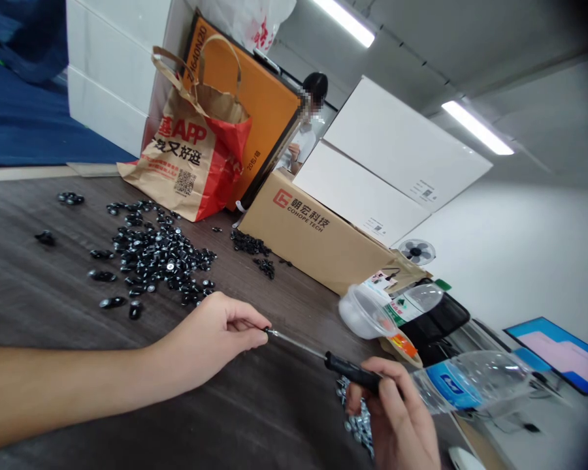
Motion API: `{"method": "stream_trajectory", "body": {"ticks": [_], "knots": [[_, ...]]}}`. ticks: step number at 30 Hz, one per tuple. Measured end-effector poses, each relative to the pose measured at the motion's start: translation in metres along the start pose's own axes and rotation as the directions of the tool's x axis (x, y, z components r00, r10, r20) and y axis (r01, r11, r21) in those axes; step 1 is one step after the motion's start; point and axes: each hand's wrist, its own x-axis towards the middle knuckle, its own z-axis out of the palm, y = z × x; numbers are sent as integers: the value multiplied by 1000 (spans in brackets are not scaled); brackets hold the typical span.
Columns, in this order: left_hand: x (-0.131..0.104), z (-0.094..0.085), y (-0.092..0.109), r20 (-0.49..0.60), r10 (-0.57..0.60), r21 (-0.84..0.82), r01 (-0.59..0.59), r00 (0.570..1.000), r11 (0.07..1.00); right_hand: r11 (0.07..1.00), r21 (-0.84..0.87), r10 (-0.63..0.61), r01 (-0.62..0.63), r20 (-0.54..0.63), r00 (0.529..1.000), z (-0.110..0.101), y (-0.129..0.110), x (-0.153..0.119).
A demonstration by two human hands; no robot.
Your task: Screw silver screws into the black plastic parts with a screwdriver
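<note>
My right hand [396, 411] is closed round the black handle of a screwdriver [345, 367], whose thin metal shaft points left. At the tip of that shaft, my left hand [225, 326] pinches a small dark part [268, 330] between thumb and fingers; most of it is hidden. Beyond my left hand lies a loose pile of small black parts with silvery ends [157, 254]. Partly behind my right hand is a heap of small shiny metal pieces [360, 424], which look like screws.
A paper bag [191, 150], an orange box [264, 98] and a cardboard carton [313, 235] stand along the back of the dark table [53, 307]. To the right are a plastic tub [365, 310] and a water bottle [475, 378]. Another person [304, 137] is behind the boxes.
</note>
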Motion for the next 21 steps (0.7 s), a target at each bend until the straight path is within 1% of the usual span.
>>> {"method": "stream_trajectory", "body": {"ticks": [3,10,17,21], "knots": [[0,1,0,2,22,12,-22,1000,1000,998,54,15,-18,53,998,0,1,1],[0,0,1,-9,45,21,-45,999,999,998,51,42,-47,92,995,-4,5,4],[0,-2,-1,1,73,25,-73,997,997,999,4,51,-52,97,994,-1,6,5],[3,-4,-2,5,84,30,-84,996,996,993,86,77,-81,51,996,4,3,3]]}}
